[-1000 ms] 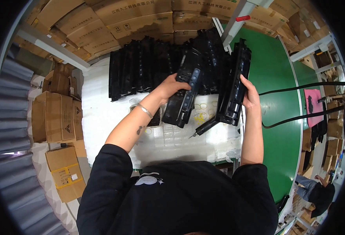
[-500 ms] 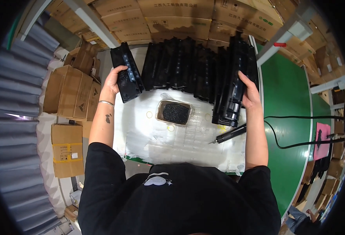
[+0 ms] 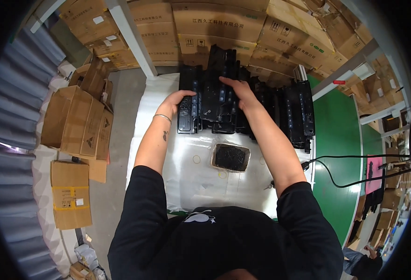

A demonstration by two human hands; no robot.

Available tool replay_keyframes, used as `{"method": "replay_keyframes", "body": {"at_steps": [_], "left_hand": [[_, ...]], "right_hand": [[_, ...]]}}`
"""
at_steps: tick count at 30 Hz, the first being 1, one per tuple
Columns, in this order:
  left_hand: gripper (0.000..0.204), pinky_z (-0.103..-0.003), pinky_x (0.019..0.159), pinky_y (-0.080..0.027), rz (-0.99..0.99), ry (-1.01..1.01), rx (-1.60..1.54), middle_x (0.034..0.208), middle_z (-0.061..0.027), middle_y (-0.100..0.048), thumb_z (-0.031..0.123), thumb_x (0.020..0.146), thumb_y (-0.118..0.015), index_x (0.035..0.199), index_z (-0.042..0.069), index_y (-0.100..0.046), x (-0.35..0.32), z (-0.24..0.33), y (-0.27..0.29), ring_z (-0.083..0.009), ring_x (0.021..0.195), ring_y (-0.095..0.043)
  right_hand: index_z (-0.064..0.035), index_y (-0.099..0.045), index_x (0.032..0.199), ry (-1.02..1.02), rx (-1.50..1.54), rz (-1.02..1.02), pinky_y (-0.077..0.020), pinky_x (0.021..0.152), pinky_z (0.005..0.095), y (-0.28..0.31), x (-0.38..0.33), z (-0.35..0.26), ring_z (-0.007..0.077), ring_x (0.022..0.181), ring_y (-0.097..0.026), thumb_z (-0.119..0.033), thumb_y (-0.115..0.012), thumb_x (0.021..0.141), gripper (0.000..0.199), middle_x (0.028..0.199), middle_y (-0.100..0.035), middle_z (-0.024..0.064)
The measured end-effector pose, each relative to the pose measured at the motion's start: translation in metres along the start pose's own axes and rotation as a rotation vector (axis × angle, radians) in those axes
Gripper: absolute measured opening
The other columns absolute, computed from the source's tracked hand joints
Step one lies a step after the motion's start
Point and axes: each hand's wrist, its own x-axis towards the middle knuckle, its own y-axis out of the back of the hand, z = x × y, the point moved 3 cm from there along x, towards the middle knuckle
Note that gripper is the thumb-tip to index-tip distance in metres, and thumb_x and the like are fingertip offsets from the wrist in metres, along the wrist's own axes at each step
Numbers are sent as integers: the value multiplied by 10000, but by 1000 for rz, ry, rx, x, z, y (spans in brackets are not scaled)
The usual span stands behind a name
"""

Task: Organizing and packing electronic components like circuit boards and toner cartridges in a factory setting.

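Note:
Long black plastic housings with rows of bluish round studs stand side by side across the back of the white-covered table. My left hand (image 3: 175, 101) grips the leftmost black housing (image 3: 186, 116) by its left side, thumb reaching over its front. My right hand (image 3: 243, 93) is closed on another black housing (image 3: 212, 100), just right of the first and close against it; the fingers beneath are hidden. Right of my right forearm stand several more black housings (image 3: 298, 109). In front of the row sits a small open carton (image 3: 249, 161) filled with small black pieces, likely screws.
An electric screwdriver (image 3: 269, 185) lies mostly hidden under my right forearm, its black cable (image 3: 338, 186) crossing the green table (image 3: 338, 121). Stacked cartons (image 3: 219, 21) wall the back. Open cartons (image 3: 75, 119) stand left on the floor. Grey posts (image 3: 131, 42) rise at the table corners.
My left hand has moved right with its housing, to the left end of the row. My right hand has gone from the right end of the row leftward, onto a housing beside it.

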Motion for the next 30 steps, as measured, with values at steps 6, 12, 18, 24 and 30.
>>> {"method": "replay_keyframes", "body": {"at_steps": [6, 12, 18, 24, 30], "left_hand": [[171, -330, 585, -548, 40, -33, 71, 754, -99, -646, 84, 751, -623, 886, -18, -603, 3, 0, 1, -207, 616, -635], [213, -319, 621, -545, 12, -138, 101, 787, -61, -650, 133, 768, -624, 936, 4, -603, 0, 1, -11, -168, 650, -634], [190, -318, 644, -547, 154, -341, 52, 791, -63, -638, 95, 767, -615, 938, 15, -598, -12, 1, -26, -187, 676, -632], [171, -314, 649, -548, -145, -74, -215, 809, -97, -638, 82, 754, -608, 905, 5, -599, 0, -10, -8, -193, 712, -633], [191, -336, 693, -552, -154, -56, -322, 863, -132, -646, 82, 761, -582, 916, -29, -593, -7, -11, -2, -243, 758, -644]], "right_hand": [[86, -508, 1042, -7, -104, 129, -513, 681, 336, -9, -15, -8, 230, 806, -623, -159, -747, 670, 506, 940, -613, 157], [74, -385, 1158, -48, -170, 161, -506, 714, 348, -5, -14, -10, 245, 896, -600, -178, -761, 644, 685, 1062, -558, 192], [136, -330, 1213, -69, -348, 61, -383, 904, 404, 11, 29, 16, 295, 1052, -517, -372, -777, 581, 926, 1180, -486, 243], [164, -453, 1089, -170, -262, -42, -415, 856, 358, 5, 29, 24, 265, 1022, -533, -405, -774, 581, 827, 1116, -528, 237], [156, -378, 1138, -74, -260, -25, -429, 828, 359, -5, 25, 25, 260, 985, -536, -374, -778, 549, 887, 1072, -531, 234]]}}
